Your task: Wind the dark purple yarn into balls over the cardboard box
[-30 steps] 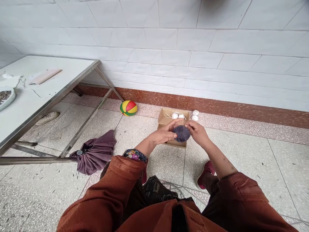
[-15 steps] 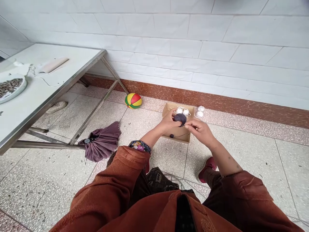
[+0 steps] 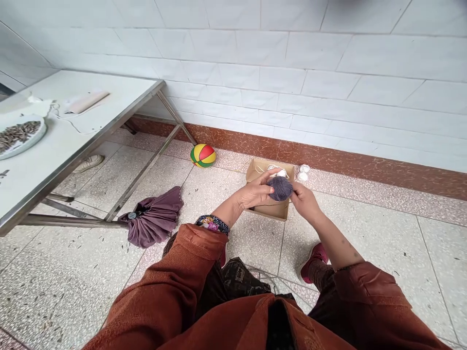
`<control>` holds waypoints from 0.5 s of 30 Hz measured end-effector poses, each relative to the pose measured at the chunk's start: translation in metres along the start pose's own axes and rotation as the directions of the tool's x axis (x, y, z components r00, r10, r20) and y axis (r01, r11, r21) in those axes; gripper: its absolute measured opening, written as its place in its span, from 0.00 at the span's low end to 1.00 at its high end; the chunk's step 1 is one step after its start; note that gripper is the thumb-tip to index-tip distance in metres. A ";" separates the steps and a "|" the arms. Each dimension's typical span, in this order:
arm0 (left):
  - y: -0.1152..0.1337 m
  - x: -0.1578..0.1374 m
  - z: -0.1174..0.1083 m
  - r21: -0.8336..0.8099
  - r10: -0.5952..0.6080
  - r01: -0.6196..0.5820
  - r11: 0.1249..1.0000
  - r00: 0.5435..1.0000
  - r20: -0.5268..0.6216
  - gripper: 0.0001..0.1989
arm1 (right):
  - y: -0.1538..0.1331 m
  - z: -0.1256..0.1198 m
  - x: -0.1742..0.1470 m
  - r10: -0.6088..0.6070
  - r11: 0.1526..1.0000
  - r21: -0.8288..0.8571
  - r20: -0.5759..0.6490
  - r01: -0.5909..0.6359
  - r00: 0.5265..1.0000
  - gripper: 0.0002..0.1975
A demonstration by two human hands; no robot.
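My left hand [image 3: 254,193] is wrapped round a dark grey ball of yarn [image 3: 280,188], held above an open cardboard box [image 3: 277,210]. At the ball's right side, my right hand [image 3: 305,200] has its thumb and fingers pinched together on the yarn strand, whose end by the fingertips is hidden. A dark strand crosses the inside of the box. Behind the held ball, a white yarn ball [image 3: 281,173] and loose white strands lie in the box, partly covered by my left hand.
Two small white balls [image 3: 303,172] sit on the floor right of the box. A striped ball [image 3: 203,155] rests by the wall. A purple folded umbrella [image 3: 155,218] leans by the metal-framed table [image 3: 120,109], which bears a dish [image 3: 36,139] of dark pieces.
The grey yarn ball has turned and shifted slightly right and down in my left hand. My right hand has moved in close against its right side.
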State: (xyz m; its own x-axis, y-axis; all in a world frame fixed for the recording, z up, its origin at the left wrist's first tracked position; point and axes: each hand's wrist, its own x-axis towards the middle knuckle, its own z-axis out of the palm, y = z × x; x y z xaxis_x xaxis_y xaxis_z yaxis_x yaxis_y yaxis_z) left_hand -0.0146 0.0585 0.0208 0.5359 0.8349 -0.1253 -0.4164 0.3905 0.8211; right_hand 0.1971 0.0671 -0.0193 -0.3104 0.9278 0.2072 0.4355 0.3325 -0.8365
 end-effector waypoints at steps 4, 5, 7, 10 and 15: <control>-0.004 0.008 -0.005 -0.024 0.039 -0.046 0.999 0.969 -0.243 0.32 | -0.009 0.006 -0.006 -0.059 0.996 -0.065 0.114 0.067 0.992 0.10; -0.006 0.010 -0.007 -0.015 0.039 -0.045 0.999 0.955 -0.293 0.32 | -0.013 0.007 -0.008 -0.086 0.994 -0.056 0.154 0.096 0.984 0.10; -0.009 0.013 -0.010 0.019 0.036 -0.031 0.999 0.929 -0.369 0.33 | -0.021 0.006 -0.010 -0.145 0.989 -0.006 0.222 0.150 0.964 0.09; -0.013 0.015 -0.013 0.131 0.043 0.015 0.991 0.904 -0.425 0.36 | -0.032 -0.002 -0.008 -0.201 0.979 0.075 0.223 0.188 0.954 0.07; -0.017 0.013 -0.014 0.376 0.004 0.125 0.918 0.946 -0.325 0.45 | -0.036 -0.017 0.003 -0.185 0.979 0.092 0.047 0.180 0.982 0.07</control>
State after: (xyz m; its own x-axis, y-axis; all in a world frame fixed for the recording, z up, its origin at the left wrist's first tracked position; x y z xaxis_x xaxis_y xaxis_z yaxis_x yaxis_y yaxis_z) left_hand -0.0111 0.0679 -0.0026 0.2660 0.9173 -0.2963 -0.0387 0.3172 0.9476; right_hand 0.1952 0.0605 0.0201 -0.4252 0.8411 0.3343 0.2932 0.4774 -0.8283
